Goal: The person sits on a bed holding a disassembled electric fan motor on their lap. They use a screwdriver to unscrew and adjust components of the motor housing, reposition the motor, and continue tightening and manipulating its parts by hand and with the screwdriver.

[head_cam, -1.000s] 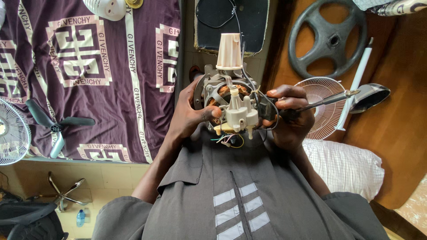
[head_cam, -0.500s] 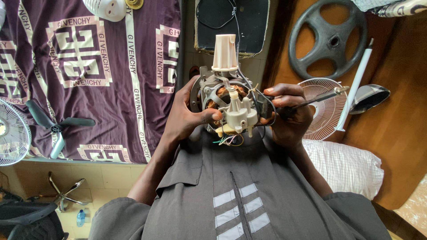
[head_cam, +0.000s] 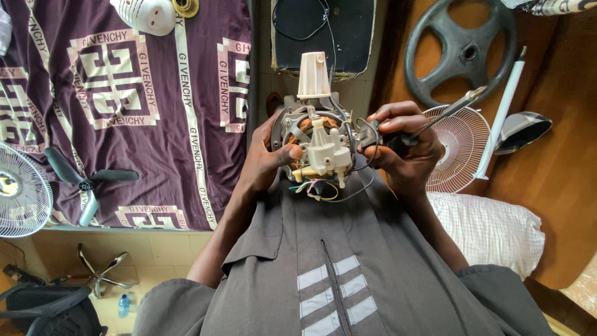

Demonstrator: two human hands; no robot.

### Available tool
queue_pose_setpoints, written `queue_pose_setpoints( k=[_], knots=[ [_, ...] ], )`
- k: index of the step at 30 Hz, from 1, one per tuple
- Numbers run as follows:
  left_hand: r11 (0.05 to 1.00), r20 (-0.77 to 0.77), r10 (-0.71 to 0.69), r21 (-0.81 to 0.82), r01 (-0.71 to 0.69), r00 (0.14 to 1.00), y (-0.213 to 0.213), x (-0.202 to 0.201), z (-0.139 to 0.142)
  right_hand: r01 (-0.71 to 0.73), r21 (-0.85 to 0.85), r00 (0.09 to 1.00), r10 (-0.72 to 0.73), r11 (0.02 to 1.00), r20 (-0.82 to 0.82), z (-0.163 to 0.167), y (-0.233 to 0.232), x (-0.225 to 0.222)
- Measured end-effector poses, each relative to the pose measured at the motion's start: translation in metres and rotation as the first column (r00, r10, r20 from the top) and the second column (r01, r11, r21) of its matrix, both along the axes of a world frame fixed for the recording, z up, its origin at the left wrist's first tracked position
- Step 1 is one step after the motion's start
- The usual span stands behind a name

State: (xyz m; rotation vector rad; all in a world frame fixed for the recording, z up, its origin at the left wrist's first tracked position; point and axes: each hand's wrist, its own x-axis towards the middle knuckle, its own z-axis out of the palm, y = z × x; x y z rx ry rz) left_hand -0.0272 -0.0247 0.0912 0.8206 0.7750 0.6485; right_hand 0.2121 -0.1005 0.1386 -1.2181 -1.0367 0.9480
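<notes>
I hold a fan motor up in front of my chest, with copper windings, a metal frame, a white plastic gearbox and a cream cone-shaped knob on top. My left hand grips its left side, thumb on the front. My right hand steadies the right side and also holds a metal tool with a dark handle that points up and to the right. Coloured wires hang from the motor's lower edge.
A purple patterned cloth lies at left with a dark fan blade, a fan grille and a white cap. At right are another fan grille, a grey steering wheel, a white tube and a white pillow.
The motor has shifted slightly up and left in my hands. The tool in my right hand now tilts more steeply upward.
</notes>
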Motion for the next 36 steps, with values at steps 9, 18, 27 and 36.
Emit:
queue_pose_setpoints(
  k=[9, 18, 27, 36],
  knots=[
    [0.998, 0.118, -0.010, -0.055, 0.016, 0.993, 0.001, 0.002, -0.012, -0.047, -0.036, 0.916, 0.029, 0.998, -0.400, 0.004, -0.005, 0.002],
    [0.984, 0.234, 0.018, -0.175, 0.024, 0.972, -0.002, 0.008, -0.019, 0.011, 0.024, 0.975, -0.005, 1.000, -0.222, 0.000, -0.006, 0.001],
    [0.994, 0.226, -0.003, -0.107, 0.028, 0.974, -0.003, 0.005, -0.023, -0.101, 0.095, 0.987, 0.088, 0.990, 0.135, 0.011, -0.005, 0.005],
    [0.972, 0.230, -0.100, -0.187, 0.144, 0.968, -0.005, -0.001, -0.033, -0.113, 0.144, 0.980, 0.086, 0.983, 0.182, 0.013, -0.003, 0.002]
  ],
)
